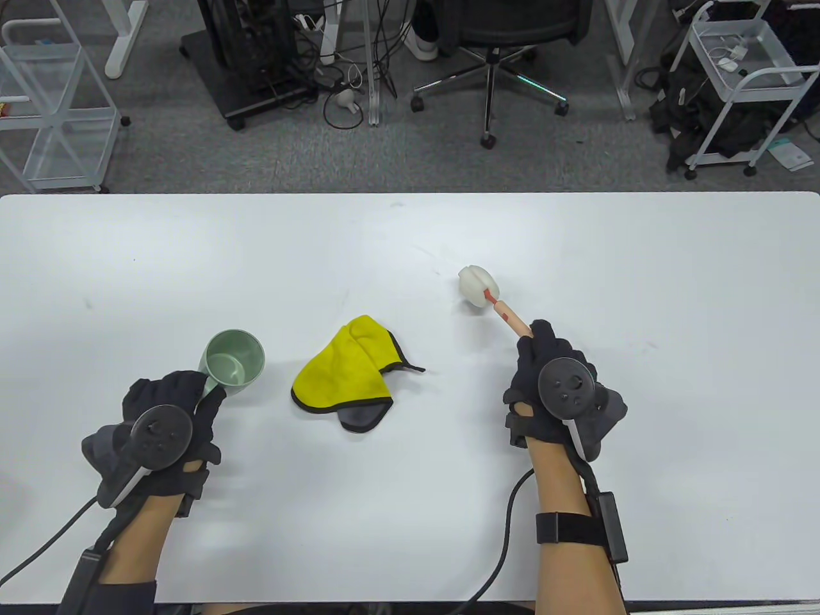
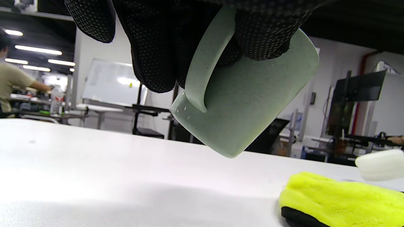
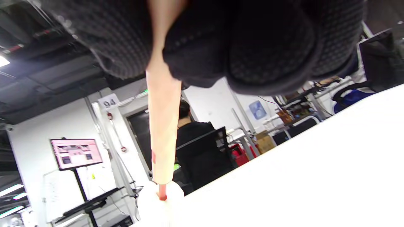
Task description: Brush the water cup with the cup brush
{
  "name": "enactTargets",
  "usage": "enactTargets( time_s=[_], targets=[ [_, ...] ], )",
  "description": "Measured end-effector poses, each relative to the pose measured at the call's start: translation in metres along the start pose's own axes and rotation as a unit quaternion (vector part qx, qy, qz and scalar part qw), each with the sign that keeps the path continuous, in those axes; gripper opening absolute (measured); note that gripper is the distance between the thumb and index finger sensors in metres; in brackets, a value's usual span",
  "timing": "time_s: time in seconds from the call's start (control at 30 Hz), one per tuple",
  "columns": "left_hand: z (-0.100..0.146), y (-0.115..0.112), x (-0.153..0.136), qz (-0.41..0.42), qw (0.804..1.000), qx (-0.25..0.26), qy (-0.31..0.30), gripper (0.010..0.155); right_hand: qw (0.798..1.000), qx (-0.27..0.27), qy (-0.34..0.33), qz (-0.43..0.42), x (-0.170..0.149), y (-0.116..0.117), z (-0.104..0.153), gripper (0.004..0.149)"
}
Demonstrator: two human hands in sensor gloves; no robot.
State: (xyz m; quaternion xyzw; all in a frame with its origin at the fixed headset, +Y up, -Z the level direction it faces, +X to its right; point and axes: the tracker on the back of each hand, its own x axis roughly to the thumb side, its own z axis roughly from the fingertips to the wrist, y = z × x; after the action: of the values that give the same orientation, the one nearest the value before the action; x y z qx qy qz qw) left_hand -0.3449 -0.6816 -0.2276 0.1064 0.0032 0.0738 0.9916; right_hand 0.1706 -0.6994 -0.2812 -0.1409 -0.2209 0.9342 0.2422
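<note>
A pale green cup (image 1: pixel 234 364) with a handle is gripped by my left hand (image 1: pixel 168 416) at the table's front left. In the left wrist view the cup (image 2: pixel 252 104) is tilted and lifted off the table, with my fingers (image 2: pixel 151 47) through and around its handle. My right hand (image 1: pixel 556 384) grips the light wooden handle of the cup brush (image 1: pixel 509 316). Its white sponge head (image 1: pixel 477 285) points away to the upper left. In the right wrist view the handle (image 3: pixel 162 126) runs down from my fingers to the sponge head (image 3: pixel 159 205).
A yellow cloth with dark trim (image 1: pixel 349 375) lies on the white table (image 1: pixel 410 243) between my hands; it also shows in the left wrist view (image 2: pixel 341 198). Beyond the table's far edge stand an office chair (image 1: pixel 493 57) and wire carts (image 1: pixel 737 77).
</note>
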Motion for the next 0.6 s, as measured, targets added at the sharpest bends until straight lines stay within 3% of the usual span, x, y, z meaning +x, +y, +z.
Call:
enactTargets(
  time_s=[0.27, 0.6],
  targets=[
    [0.0, 0.0, 0.0, 0.003, 1.0, -0.004, -0.002, 0.042, 0.996, 0.055, 0.056, 0.037, -0.011, 0.009, -0.005, 0.047],
    [-0.001, 0.001, -0.003, 0.015, 1.0, -0.008, 0.003, 0.043, 0.957, 0.232, 0.115, 0.132, -0.022, 0.041, -0.005, 0.048]
  ],
)
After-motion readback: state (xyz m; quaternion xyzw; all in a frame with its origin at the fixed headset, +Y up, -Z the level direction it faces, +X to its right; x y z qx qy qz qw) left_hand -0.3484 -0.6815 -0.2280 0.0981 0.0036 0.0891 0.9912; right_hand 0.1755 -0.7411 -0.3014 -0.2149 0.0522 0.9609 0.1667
